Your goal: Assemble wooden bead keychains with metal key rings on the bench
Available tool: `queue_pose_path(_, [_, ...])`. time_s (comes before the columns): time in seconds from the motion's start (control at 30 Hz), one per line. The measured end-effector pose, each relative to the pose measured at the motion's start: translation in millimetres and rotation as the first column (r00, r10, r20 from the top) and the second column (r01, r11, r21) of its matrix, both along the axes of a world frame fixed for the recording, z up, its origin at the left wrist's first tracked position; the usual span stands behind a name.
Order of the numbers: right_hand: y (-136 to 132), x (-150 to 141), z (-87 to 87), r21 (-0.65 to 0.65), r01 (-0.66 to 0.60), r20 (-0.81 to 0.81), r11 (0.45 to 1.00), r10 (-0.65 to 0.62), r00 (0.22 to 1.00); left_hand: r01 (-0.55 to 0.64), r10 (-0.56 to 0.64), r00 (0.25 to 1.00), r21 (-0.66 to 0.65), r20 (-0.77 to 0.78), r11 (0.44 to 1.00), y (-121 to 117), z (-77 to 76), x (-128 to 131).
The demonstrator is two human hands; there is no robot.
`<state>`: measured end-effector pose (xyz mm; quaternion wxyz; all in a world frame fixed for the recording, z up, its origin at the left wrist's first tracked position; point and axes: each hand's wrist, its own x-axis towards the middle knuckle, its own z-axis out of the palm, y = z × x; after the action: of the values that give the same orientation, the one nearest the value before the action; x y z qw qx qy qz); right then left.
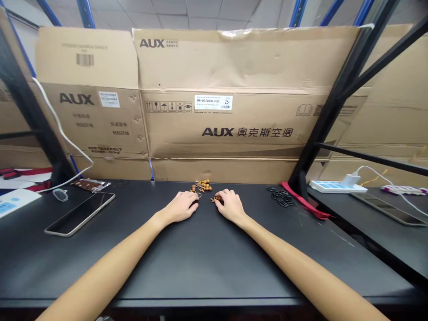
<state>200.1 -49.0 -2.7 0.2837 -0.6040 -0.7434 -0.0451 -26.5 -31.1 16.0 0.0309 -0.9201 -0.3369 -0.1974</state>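
Brown beads (202, 186), black rings (281, 196), a red strip (303, 200) on a black tabletop (214, 263).

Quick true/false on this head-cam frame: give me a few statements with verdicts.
1. Brown wooden beads lie just beyond the hands on the black table. True.
2. The left hand rests on a dark-screened device. False: the dark-screened device lies well to its left.
3. Black rings lie to the right of the right hand. True.
4. A white power strip sits between the hands. False: the white power strip sits on a separate surface at far right.
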Motion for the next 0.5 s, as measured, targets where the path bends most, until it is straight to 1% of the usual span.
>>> queue_pose_path(0.07, [-2,0,1.4,0.033,-0.028,-0.016,0.999,0.029,0.999,0.041,-0.04,0.999,-0.022,0.035,0.999,-9,1.5,2])
queue_pose_path(0.1, [-3,-1,2.2,0.063,-0.062,-0.023,0.996,0.064,0.998,0.058,-0.056,0.997,-0.034,0.053,0.998,-14,1.6,3])
queue_pose_path(0.17, [-7,-3,3.9,0.131,-0.169,-0.022,0.977,0.173,0.985,0.079,-0.073,0.993,-0.065,0.089,0.995,-20,0.4,6])
queue_pose_path(0.23, [-10,-7,4.8,0.161,-0.282,0.003,0.946,0.285,0.959,0.098,-0.083,0.987,-0.105,0.14,0.99,-24,-2.0,10])
queue_pose_path(0.33, [-12,-12,4.3,0.11,-0.372,0.034,0.922,0.371,0.928,0.106,-0.067,0.971,-0.164,0.229,0.981,-24,-4.9,15])
queue_pose_path(0.43, [-11,-12,3.4,0.061,-0.39,0.021,0.919,0.39,0.921,0.14,-0.064,0.948,-0.23,0.312,0.963,-21,-5.2,17])
queue_pose_path(0.5, [-9,-10,3.4,0.045,-0.408,0.016,0.912,0.408,0.913,0.142,-0.058,0.942,-0.235,0.331,0.962,-20,-4.5,16])
